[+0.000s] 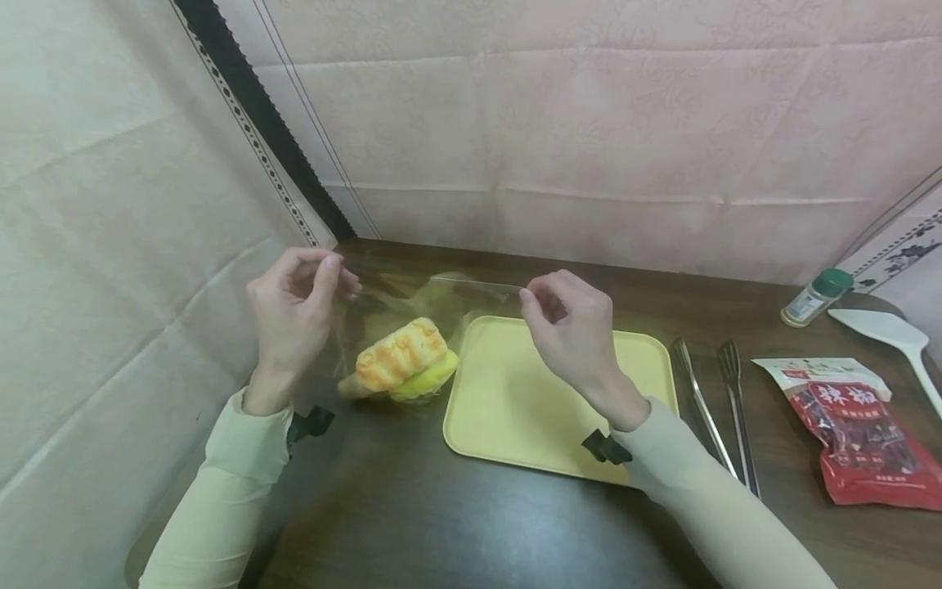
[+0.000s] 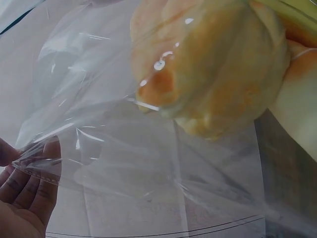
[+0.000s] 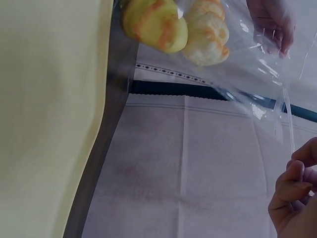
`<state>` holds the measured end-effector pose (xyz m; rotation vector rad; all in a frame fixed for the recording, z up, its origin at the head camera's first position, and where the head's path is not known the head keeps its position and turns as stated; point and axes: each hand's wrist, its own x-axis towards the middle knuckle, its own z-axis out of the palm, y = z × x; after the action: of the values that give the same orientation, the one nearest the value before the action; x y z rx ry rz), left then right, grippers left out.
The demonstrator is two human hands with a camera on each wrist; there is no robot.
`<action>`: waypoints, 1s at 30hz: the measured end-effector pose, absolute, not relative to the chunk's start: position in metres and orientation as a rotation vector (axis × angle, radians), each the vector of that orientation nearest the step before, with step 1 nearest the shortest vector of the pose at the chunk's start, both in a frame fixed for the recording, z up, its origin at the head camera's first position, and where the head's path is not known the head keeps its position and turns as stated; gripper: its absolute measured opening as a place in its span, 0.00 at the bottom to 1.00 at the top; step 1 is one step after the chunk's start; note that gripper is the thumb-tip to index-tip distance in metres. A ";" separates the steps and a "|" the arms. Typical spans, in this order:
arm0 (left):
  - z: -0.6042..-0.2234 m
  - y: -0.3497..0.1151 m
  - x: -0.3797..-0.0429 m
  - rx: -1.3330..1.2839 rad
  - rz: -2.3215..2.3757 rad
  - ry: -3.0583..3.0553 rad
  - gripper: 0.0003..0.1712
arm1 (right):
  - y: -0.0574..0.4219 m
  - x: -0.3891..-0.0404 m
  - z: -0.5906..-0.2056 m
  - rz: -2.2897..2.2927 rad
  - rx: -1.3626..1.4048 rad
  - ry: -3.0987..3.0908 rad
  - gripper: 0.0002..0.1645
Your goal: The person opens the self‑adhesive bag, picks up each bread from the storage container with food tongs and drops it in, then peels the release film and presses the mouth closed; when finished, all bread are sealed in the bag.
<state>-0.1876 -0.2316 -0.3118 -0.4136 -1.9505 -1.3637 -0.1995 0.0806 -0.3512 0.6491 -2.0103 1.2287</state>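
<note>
A clear plastic bag point(image 1: 459, 301) stretches between the two hands, with several bread pieces inside its lower part. One is a pale, ridged bread roll point(image 1: 401, 356) with orange-brown marks; beside it lies a yellow bun point(image 1: 432, 378). My left hand point(image 1: 294, 307) pinches the bag's edge between thumb and fingers, as the left wrist view shows up close. On the other side, my right hand point(image 1: 574, 331) pinches a thin strip of the bag's upper edge point(image 3: 289, 119), above the yellow tray. Clear film lies over the bread roll point(image 2: 208, 64) in the left wrist view.
A yellow tray point(image 1: 508, 409) lies on the dark wooden table point(image 1: 397, 507). Right of it are two metal utensils point(image 1: 702, 401) point(image 1: 738, 417), a red food packet point(image 1: 861, 433), a green-capped jar point(image 1: 815, 298) and a white spatula point(image 1: 883, 327). Cloth-covered walls point(image 1: 589, 139) stand behind and left.
</note>
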 end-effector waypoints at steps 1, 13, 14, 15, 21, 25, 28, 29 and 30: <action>-0.312 -0.232 -0.188 -0.410 -1.362 -1.949 0.12 | 0.083 -0.199 -0.352 1.223 0.645 -2.013 0.04; -0.312 -0.236 -0.189 -0.375 -1.374 -1.932 0.13 | 0.109 -0.200 -0.361 1.147 0.595 -2.054 0.04; -0.312 -0.235 -0.189 -0.371 -1.381 -1.927 0.13 | 0.112 -0.199 -0.362 1.142 0.587 -2.060 0.04; -0.312 -0.236 -0.189 -0.375 -1.384 -1.927 0.13 | 0.114 -0.199 -0.363 1.138 0.576 -2.067 0.03; -0.311 -0.237 -0.189 -0.371 -1.390 -1.909 0.11 | 0.128 -0.197 -0.367 1.122 0.509 -2.102 0.03; -0.311 -0.238 -0.190 -0.361 -1.410 -1.892 0.07 | 0.136 -0.196 -0.368 1.111 0.482 -2.119 0.03; -0.311 -0.239 -0.190 -0.353 -1.431 -1.885 0.11 | 0.143 -0.193 -0.369 1.102 0.463 -2.132 0.03; -0.311 -0.240 -0.190 -0.355 -1.432 -1.885 0.12 | 0.145 -0.192 -0.369 1.097 0.456 -2.139 0.03; -0.311 -0.240 -0.190 -0.356 -1.431 -1.885 0.12 | 0.147 -0.191 -0.370 1.093 0.452 -2.145 0.03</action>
<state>-0.1898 -0.2404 -0.3109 -0.3560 -1.8848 -1.4312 -0.1913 0.1465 -0.3699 0.4519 -2.1448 1.0927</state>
